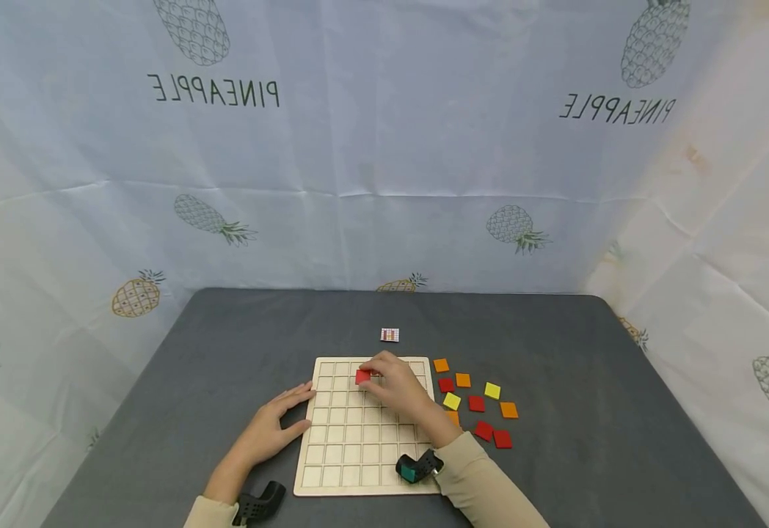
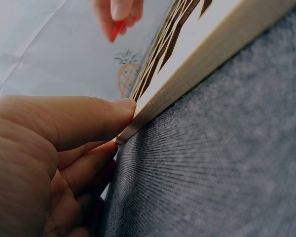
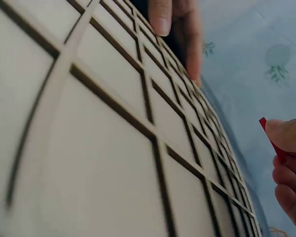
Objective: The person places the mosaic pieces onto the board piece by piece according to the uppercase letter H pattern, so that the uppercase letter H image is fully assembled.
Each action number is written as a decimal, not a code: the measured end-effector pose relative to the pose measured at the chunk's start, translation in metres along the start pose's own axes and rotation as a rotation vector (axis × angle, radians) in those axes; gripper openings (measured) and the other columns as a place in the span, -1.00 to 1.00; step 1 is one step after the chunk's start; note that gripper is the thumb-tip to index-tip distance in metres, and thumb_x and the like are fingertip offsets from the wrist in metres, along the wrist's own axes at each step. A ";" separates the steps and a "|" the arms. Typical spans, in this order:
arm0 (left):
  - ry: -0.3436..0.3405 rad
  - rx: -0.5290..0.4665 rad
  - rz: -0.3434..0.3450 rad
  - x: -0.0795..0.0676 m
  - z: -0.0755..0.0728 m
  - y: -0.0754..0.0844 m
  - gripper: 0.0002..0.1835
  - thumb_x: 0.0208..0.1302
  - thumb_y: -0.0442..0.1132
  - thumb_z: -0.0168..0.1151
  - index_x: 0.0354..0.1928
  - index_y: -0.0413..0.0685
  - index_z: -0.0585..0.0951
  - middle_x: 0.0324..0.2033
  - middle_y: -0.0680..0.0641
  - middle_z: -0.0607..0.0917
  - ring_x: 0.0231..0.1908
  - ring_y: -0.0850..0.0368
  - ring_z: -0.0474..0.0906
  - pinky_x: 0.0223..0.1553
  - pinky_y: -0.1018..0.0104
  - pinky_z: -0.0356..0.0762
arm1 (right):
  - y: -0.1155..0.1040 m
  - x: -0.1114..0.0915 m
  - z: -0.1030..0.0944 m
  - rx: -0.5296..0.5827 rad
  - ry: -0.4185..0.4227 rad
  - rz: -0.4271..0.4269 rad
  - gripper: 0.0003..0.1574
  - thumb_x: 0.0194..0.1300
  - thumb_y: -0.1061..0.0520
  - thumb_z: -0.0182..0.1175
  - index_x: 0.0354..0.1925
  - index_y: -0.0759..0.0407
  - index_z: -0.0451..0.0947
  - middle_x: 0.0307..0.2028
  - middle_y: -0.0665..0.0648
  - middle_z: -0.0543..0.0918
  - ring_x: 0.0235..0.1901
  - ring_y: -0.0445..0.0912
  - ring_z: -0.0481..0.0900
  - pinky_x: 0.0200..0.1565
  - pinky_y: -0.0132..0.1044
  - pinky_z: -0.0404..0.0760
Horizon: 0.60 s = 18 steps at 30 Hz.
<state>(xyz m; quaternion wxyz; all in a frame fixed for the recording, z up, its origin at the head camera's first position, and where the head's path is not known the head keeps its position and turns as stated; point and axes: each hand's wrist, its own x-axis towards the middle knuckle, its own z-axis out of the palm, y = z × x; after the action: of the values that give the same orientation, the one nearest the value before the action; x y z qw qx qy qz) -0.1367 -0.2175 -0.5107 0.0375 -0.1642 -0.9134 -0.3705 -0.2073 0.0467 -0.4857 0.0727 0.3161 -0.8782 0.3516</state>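
Note:
A pale wooden grid board point(image 1: 334, 455) lies on the dark grey table, its square recesses framed by thin raised strips. Between thumb and fingers my right hand point(image 1: 394, 385) pinches a red square tile point(image 1: 362, 376) over the far part of the board. In the right wrist view that red tile point(image 3: 273, 140) shows edge-on, raised off the grid. My left hand point(image 1: 268, 425) rests at the board's left edge, thumb and fingertips touching its side. The left wrist view shows the left thumb point(image 2: 98, 116) against the rim.
Right of the board lie several loose tiles, among them an orange tile point(image 1: 508, 410), a yellow tile point(image 1: 492, 390) and a red tile point(image 1: 502, 439). A small patterned card point(image 1: 390, 335) sits beyond the board. Pineapple-printed cloth point(image 1: 384, 147) hangs behind the table point(image 1: 556, 352).

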 end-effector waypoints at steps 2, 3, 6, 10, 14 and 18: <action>-0.001 -0.004 -0.005 0.000 0.000 0.000 -0.45 0.21 -0.06 0.29 0.23 -0.06 0.52 0.30 -0.06 0.43 0.30 -0.15 0.31 0.24 -0.22 0.28 | -0.003 0.004 0.007 -0.006 -0.019 0.015 -0.66 0.23 0.04 0.29 -0.05 0.15 0.65 -0.21 0.04 0.58 -0.24 -0.16 0.55 -0.21 -0.39 0.58; -0.001 -0.005 -0.006 -0.001 0.000 0.000 -0.45 0.21 -0.06 0.29 0.23 -0.05 0.52 0.30 -0.06 0.43 0.30 -0.15 0.31 0.24 -0.22 0.28 | -0.004 0.005 0.010 -0.016 -0.027 0.020 -0.66 0.24 0.03 0.28 -0.05 0.13 0.65 -0.21 0.03 0.58 -0.26 -0.18 0.54 -0.22 -0.41 0.57; -0.004 -0.006 -0.006 0.000 -0.001 0.000 -0.46 0.21 -0.06 0.29 0.23 -0.05 0.52 0.30 -0.06 0.43 0.31 -0.15 0.31 0.24 -0.22 0.28 | -0.006 0.011 0.018 -0.045 -0.043 0.032 -0.67 0.25 0.00 0.27 -0.05 0.09 0.65 -0.21 0.00 0.59 -0.30 -0.23 0.51 -0.25 -0.45 0.54; -0.006 -0.006 -0.009 0.000 0.000 0.000 -0.46 0.21 -0.05 0.29 0.23 -0.05 0.52 0.30 -0.05 0.43 0.31 -0.14 0.31 0.24 -0.21 0.28 | -0.008 0.018 0.027 -0.075 -0.059 0.037 -0.65 0.26 -0.02 0.26 -0.04 0.08 0.65 -0.21 -0.02 0.58 -0.32 -0.26 0.48 -0.27 -0.47 0.52; -0.003 -0.010 -0.006 0.000 -0.001 0.000 -0.46 0.21 -0.06 0.29 0.23 -0.04 0.52 0.30 -0.05 0.43 0.31 -0.14 0.32 0.24 -0.21 0.28 | -0.010 0.022 0.034 -0.104 -0.078 0.060 -0.66 0.26 -0.04 0.25 -0.04 0.05 0.65 -0.21 -0.02 0.58 -0.27 -0.24 0.50 -0.23 -0.44 0.54; 0.004 -0.003 0.004 0.000 -0.001 -0.001 -0.47 0.21 -0.06 0.29 0.22 -0.04 0.53 0.30 -0.04 0.44 0.30 -0.13 0.33 0.23 -0.20 0.29 | -0.011 0.023 0.039 -0.131 -0.078 0.063 -0.69 0.24 -0.04 0.27 -0.08 0.02 0.66 -0.19 -0.02 0.58 -0.22 -0.20 0.50 -0.17 -0.39 0.55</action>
<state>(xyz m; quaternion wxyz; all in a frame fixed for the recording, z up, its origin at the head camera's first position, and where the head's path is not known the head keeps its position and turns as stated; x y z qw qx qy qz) -0.1366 -0.2189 -0.5107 0.0399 -0.1654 -0.9125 -0.3720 -0.2150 0.0027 -0.5003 0.0479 0.2965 -0.9109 0.2828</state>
